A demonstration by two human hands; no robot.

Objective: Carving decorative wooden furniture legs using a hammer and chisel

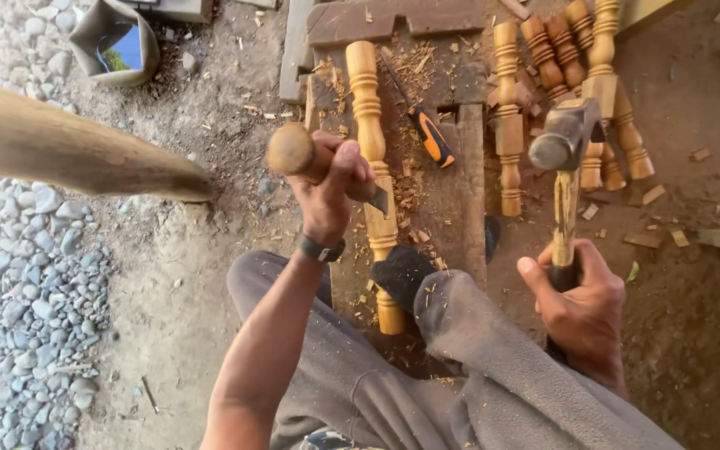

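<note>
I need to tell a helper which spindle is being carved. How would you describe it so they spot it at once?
Find the dark wooden plank on the dirt. One turned spindle lies lengthwise on it, under the left hand and its chisel. The other spindles are piled off to the right; this one lies alone, pinned by a dark-socked foot.

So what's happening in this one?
A person is carving a turned wooden spindle laid on a plank. The left hand holds a chisel with its blade on the spindle. The right hand holds a hammer raised off to the side. More spindles lie nearby.
</note>
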